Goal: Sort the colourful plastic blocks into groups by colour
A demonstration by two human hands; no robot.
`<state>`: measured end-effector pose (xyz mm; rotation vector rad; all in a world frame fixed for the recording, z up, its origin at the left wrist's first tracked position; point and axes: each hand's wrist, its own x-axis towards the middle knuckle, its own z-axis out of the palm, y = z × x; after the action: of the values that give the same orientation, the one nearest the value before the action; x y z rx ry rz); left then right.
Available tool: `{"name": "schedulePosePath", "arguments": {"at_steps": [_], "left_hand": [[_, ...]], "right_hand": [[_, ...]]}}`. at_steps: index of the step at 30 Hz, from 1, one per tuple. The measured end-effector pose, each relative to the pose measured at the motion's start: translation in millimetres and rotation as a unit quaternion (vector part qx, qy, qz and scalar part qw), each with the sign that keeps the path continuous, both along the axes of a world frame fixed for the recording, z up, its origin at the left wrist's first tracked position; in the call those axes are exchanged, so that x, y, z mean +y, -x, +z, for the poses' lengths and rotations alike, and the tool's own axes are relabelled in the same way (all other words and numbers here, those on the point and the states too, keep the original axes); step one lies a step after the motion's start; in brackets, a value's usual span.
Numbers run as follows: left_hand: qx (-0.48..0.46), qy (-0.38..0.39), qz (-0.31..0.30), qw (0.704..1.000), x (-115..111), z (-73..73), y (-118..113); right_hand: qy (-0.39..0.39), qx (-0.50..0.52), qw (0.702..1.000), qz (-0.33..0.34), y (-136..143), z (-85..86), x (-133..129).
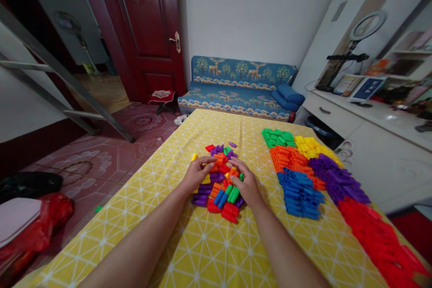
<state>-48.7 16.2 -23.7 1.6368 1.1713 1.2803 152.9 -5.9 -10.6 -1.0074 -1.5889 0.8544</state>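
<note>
"Curving around the mixed heap of little plastic pieces [221,189] are two hands, right?"

"Yes. The left hand [197,173] is at the heap's left side, and the right hand [249,184] is at its right side."

"Are they spread or pinching?"

"Both are loosely spread. On each one, the thumb sits apart from the bent fingers. I can't tell if the tips touch any pieces."

"What about the arms [145,234]?"

"They come up from the bottom and lean in toward each other, so the hands are the closest part."

"Where is the heap?"

"On the yellow surface [205,247], between the hands. One purple piece [232,144] lies just past its far end."

"And over on the right?"

"Piles sorted by colour [300,195]: green, yellow, orange, purple, blue and red, all close together."
</note>
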Motion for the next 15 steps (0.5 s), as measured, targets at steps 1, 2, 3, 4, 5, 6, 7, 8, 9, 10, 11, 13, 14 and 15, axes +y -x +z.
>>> {"name": "schedulePosePath", "arguments": {"at_steps": [1, 2, 3, 4, 5, 6, 7, 8, 9, 10, 11, 13, 14, 15], "left_hand": [[0.011, 0.001, 0.002, 1.000, -1.5, 2.2, 0.4], [0.023, 0.004, 0.000, 1.000, -3.2, 4.7, 0.6], [0.037, 0.005, -0.006, 0.999, -5.1, 7.3, 0.5], [0.055, 0.001, -0.018, 0.998, -7.1, 10.0, 0.3], [0.079, -0.008, -0.038, 0.996, -8.8, 12.5, -0.1], [0.109, -0.024, -0.062, 0.992, -10.2, 14.6, -0.5], [0.142, -0.042, -0.085, 0.985, -11.0, 16.2, -0.9], [0.172, -0.059, -0.101, 0.978, -11.2, 17.0, -1.3], [0.197, -0.073, -0.109, 0.972, -10.7, 17.0, -1.7], [0.216, -0.081, -0.110, 0.967, -9.6, 16.3, -1.9], [0.228, -0.085, -0.104, 0.964, -8.3, 15.0, -2.2], [0.237, -0.083, -0.094, 0.963, -5.6, 11.4, -2.4], [0.237, -0.080, -0.092, 0.964, -4.6, 9.6, -2.5], [0.236, -0.076, -0.091, 0.965, -4.0, 8.1, -2.4]], "right_hand": [[-0.014, -0.006, 1.000, -0.014, 0.3, -0.9, 0.2], [-0.029, -0.004, 0.999, -0.030, 0.8, -1.9, 0.1], [-0.044, 0.003, 0.998, -0.047, 1.3, -2.8, -0.1], [-0.058, 0.013, 0.996, -0.065, 1.8, -3.5, -0.4], [-0.067, 0.023, 0.994, -0.082, 2.4, -4.1, -0.9], [-0.065, 0.034, 0.993, -0.094, 3.0, -4.5, -1.5], [-0.051, 0.044, 0.993, -0.098, 3.5, -4.8, -2.1], [-0.027, 0.054, 0.994, -0.094, 4.1, -5.0, -2.6], [0.001, 0.064, 0.994, -0.089, 4.5, -5.2, -3.0], [0.026, 0.073, 0.993, -0.085, 4.9, -5.3, -3.2], [0.042, 0.080, 0.992, -0.088, 5.2, -5.3, -3.4], [0.045, 0.092, 0.988, -0.112, 6.0, -4.7, -3.5], [0.040, 0.101, 0.986, -0.127, 6.4, -3.8, -3.8], [0.036, 0.110, 0.983, -0.140, 6.7, -2.3, -4.4]]}}
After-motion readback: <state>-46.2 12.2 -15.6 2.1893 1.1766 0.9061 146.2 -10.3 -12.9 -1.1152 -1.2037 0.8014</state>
